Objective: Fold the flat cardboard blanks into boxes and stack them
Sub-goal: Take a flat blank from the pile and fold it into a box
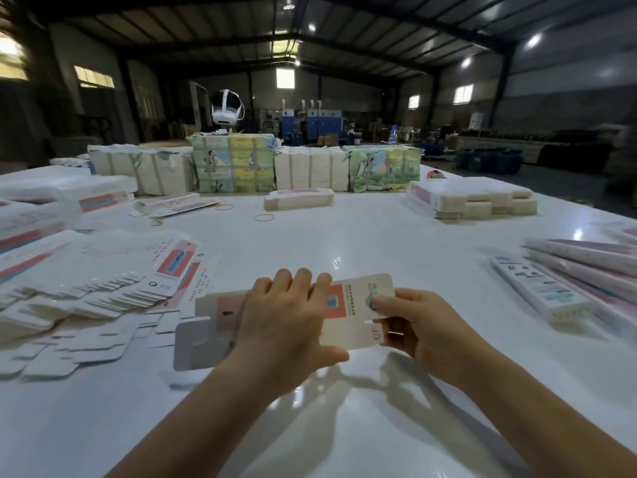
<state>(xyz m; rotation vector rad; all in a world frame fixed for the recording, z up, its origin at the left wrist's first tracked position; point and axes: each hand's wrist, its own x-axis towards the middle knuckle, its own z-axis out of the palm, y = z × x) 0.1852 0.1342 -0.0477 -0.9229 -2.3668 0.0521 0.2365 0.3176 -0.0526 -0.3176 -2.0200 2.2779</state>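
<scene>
A long printed cardboard blank point(355, 313), cream with a red panel, is held just above the white table point(344, 243) in front of me. My left hand point(286, 322) grips its middle, fingers over the top edge and thumb underneath. My right hand point(417, 326) pinches the flap at its right end. The blank's grey left end flap point(196, 343) sticks out past my left hand. A fanned pile of flat blanks point(103, 291) lies to the left. Folded long boxes point(572, 270) lie stacked at the right edge.
Wrapped bundles of blanks point(234, 163) line the far side of the table. A low stack of blanks point(475, 198) sits far right, one folded box point(298, 198) mid-far, rubber bands point(263, 218) near it. A white headset point(226, 108) rests on a bundle.
</scene>
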